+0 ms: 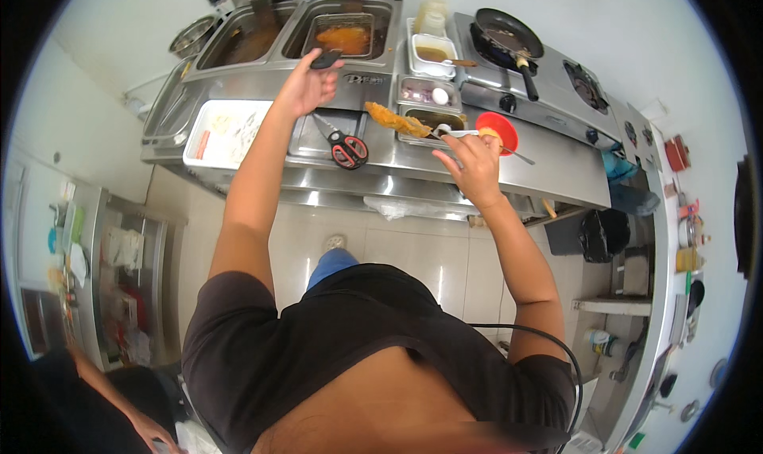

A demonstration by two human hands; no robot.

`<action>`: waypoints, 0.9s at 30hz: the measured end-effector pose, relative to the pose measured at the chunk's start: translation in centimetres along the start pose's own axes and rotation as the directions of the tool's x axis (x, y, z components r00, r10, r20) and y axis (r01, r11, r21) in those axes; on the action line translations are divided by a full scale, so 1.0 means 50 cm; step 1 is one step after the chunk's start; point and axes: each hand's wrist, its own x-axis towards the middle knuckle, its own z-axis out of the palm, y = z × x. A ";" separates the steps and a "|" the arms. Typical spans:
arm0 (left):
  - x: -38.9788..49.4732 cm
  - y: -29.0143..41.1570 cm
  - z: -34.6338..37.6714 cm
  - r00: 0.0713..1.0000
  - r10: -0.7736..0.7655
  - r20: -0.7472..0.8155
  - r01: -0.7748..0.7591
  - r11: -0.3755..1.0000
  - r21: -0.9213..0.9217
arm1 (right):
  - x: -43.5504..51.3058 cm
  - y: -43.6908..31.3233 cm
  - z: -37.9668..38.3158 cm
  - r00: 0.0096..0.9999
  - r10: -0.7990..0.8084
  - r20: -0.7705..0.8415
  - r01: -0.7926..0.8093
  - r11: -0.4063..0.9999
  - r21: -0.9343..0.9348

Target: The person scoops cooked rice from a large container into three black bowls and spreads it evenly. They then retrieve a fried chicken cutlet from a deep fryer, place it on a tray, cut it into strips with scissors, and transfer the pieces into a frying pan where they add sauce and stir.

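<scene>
My left hand [309, 90] is at the black handle [326, 59] of a wire fryer basket, gripping it with thumb and fingers. That basket [371, 33] sits in the right-hand fryer well, with an orange-brown fried piece [344, 39] inside. In my right hand [477, 159] is a thin metal utensil [517, 154], probably a fork. A golden breaded piece [396, 121] is on its far end, held over the steel counter. Below my left hand lie scissors [349, 148] with black-and-red handles, on a steel tray [304, 147].
A white tray [199, 117] with crumbs stands left. Steel containers [426, 93] and a red bowl [503, 129] sit near my right hand. A frying pan [506, 33] rests on the gas stove [551, 96]. Another person's arm [113, 397] shows at lower left.
</scene>
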 end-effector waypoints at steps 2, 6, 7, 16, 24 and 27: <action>-0.028 -0.043 -0.024 0.992 0.096 0.082 -0.084 0.987 -0.137 | -0.016 0.003 0.008 0.998 0.048 0.028 -0.047 0.997 -0.060; -0.091 -0.212 -0.021 0.996 0.084 -0.024 -0.087 0.981 -0.174 | -0.040 -0.020 0.057 0.977 0.208 -0.039 -0.209 0.978 -0.023; -0.110 -0.260 -0.008 0.973 0.022 0.231 -0.017 1.000 -0.020 | -0.038 -0.042 0.080 0.943 0.326 -0.067 -0.327 0.945 -0.009; -0.227 -0.360 0.013 0.914 -0.396 0.086 0.362 0.894 0.263 | -0.044 -0.276 0.275 0.549 0.831 0.089 -0.767 0.459 0.448; -0.200 -0.326 0.009 0.975 -0.183 -0.123 0.190 0.980 0.052 | -0.021 -0.347 0.345 0.133 0.961 0.243 -0.880 0.002 0.476; -0.184 -0.314 -0.012 0.978 -0.192 -0.083 0.193 0.981 0.002 | -0.009 -0.364 0.367 0.008 0.944 0.330 -0.839 -0.173 0.516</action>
